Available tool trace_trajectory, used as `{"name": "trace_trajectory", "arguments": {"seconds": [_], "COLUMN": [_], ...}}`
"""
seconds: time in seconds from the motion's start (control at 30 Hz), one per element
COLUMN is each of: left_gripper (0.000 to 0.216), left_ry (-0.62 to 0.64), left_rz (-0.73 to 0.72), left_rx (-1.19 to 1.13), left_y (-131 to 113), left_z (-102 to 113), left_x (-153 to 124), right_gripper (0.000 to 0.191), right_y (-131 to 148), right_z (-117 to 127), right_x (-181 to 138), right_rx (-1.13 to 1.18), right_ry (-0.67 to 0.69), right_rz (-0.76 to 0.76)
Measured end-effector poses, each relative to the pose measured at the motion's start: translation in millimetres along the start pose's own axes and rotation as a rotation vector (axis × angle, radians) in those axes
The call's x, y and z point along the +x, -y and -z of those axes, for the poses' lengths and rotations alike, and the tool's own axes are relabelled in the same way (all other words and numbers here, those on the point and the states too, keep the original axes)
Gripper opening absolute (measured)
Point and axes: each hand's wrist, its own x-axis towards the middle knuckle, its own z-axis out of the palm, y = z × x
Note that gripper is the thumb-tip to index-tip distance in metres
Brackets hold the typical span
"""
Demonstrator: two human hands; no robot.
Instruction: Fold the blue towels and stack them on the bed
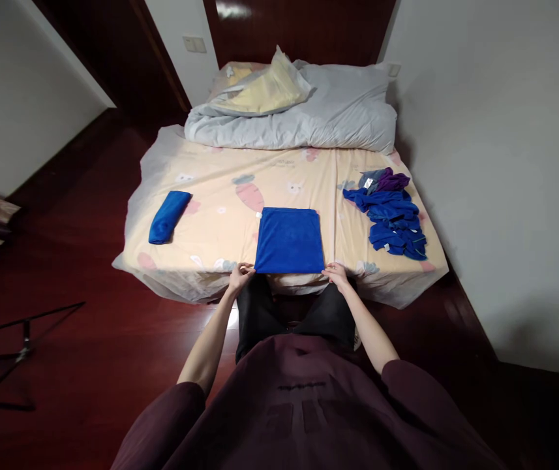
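Note:
A blue towel lies flat, folded into a rectangle, at the near edge of the bed. My left hand pinches its near left corner. My right hand holds its near right corner. A rolled blue towel rests on the bed's left side. A heap of loose blue cloths with a purple and a grey one on top sits at the bed's right side.
A grey duvet and a yellow pillow are bunched at the head of the bed. A white wall runs along the right. Dark wood floor surrounds the bed; a black stand lies at the left.

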Motion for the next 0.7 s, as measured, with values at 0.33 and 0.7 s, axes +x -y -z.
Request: {"name": "trace_trajectory", "arguments": {"seconds": [0.33, 0.7], "left_gripper": [0.067, 0.056], "left_ry": [0.093, 0.172], "left_rz": [0.097, 0.005], "left_rx": [0.05, -0.012], "left_y": [-35.4, -77.0], "left_z": [-3.0, -19.9], "left_x": [34.3, 145.9], "right_gripper": [0.048, 0.035], "right_y": [34.4, 79.1], "right_z": [-9.9, -30.0], "right_x": [23.4, 129.0], "right_rx": [0.008, -0.018], "right_ry": [0.002, 0.045], "right_rz": [-0.098, -0.047]}}
